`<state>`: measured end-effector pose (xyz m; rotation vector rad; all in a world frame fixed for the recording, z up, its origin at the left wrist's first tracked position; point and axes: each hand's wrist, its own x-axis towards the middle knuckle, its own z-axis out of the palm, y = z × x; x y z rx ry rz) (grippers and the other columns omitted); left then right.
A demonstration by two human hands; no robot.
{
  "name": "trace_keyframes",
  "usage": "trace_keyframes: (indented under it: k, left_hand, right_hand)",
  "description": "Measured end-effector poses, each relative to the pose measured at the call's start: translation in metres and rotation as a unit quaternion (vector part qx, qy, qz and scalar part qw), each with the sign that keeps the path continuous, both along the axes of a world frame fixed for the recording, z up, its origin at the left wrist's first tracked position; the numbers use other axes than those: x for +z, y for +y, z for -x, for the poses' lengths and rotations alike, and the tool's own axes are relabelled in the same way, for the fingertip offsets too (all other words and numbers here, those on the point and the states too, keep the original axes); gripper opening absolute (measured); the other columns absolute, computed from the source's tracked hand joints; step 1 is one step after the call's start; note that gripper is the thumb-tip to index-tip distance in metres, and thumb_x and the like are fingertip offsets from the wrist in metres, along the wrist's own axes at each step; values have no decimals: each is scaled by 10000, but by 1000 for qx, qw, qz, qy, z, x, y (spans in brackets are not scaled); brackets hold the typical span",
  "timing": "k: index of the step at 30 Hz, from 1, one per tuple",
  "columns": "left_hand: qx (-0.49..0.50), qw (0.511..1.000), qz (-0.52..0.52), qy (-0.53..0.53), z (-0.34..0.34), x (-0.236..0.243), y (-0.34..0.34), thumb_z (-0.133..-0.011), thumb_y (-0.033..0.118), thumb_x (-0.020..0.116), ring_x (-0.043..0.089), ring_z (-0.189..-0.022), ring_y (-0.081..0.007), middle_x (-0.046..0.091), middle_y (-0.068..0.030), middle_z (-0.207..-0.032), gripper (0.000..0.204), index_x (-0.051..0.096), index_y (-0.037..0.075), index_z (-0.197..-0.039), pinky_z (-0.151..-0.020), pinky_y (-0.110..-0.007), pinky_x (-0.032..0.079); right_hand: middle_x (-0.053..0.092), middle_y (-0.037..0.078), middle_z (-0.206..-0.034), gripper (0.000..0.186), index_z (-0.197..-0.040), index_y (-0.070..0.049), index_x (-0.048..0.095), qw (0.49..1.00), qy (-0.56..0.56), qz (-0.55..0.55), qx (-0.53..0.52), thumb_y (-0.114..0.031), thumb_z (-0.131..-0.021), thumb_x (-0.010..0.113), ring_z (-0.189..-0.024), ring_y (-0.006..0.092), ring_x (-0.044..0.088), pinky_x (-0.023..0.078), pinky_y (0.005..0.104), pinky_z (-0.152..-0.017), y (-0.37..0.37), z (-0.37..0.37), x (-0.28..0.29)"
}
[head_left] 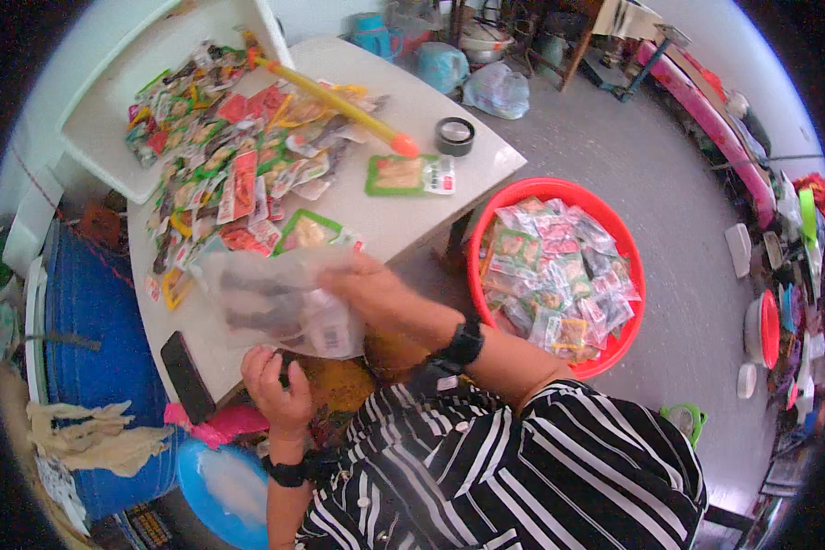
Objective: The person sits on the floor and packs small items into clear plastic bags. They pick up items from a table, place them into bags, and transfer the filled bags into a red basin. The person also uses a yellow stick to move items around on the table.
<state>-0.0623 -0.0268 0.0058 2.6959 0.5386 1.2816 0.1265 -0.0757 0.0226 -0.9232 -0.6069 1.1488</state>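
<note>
My right hand point(367, 291) is closed on the upper right edge of a clear plastic bag point(330, 323), blurred by motion, above the table's near edge. Dark shapes show through the bag; whether they are inside it or behind it I cannot tell. Just below the bag, my left hand point(278, 392) has its fingers curled, with something small and dark between thumb and fingers that I cannot make out. A heap of small sealed food packets point(238, 188) lies on the white table point(431, 229) beyond the bag. One green-edged packet point(399, 174) sits apart at the right.
Across the heap lies a yellow stick point(335, 99) with an orange end. A roll of tape point(454, 136) and a black phone point(188, 376) rest on the table. A white tub point(101, 119) tips toward the heap. On the floor, a red basin point(637, 316) holds many packets; a blue basin point(192, 477) stands lower left.
</note>
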Motion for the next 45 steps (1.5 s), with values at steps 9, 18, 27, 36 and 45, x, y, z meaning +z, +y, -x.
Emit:
trace_keyframes:
  k: [9,18,27,36,45]
  left_hand:
    - [16,997,63,37,13,-31,7,-712,-15,516,454,-911,-342,478,-172,-969,218,453,-3,-921,-822,-425,354]
    - [48,995,67,52,18,-52,16,-716,-11,511,459,-896,-335,489,-179,-939,178,469,-21,-889,-812,-410,360]
    - [31,994,87,53,18,-58,23,-745,35,510,459,-937,-326,491,-182,-970,163,473,-14,-896,-843,-402,349]
    - [65,990,103,67,22,-59,19,-707,1,516,455,-908,-330,493,-173,-943,162,477,-13,-864,-822,-402,351]
    - [74,990,96,68,19,-57,18,-714,11,519,453,-912,-325,492,-167,-946,169,481,-12,-876,-826,-396,348]
  right_hand:
    - [568,108,-942,232,-969,-19,551,733,-634,121,-216,-114,-813,409,-856,209,534,406,321,-796,-145,-166,-27]
    - [563,58,-923,207,-941,-15,552,941,-136,205,-231,-117,-770,492,-795,140,532,431,283,-714,-281,-236,-56]
    - [581,93,-717,161,-787,-40,571,765,-377,410,-323,-178,-723,518,-670,224,544,424,322,-601,-266,-258,-159]
    - [558,216,-798,250,-817,25,517,662,-555,410,-291,-213,-764,460,-745,341,540,417,376,-642,-240,-293,-182]
    - [537,193,-811,192,-858,-46,510,546,-638,490,-235,-198,-759,444,-772,374,515,413,453,-664,-221,-255,-194]
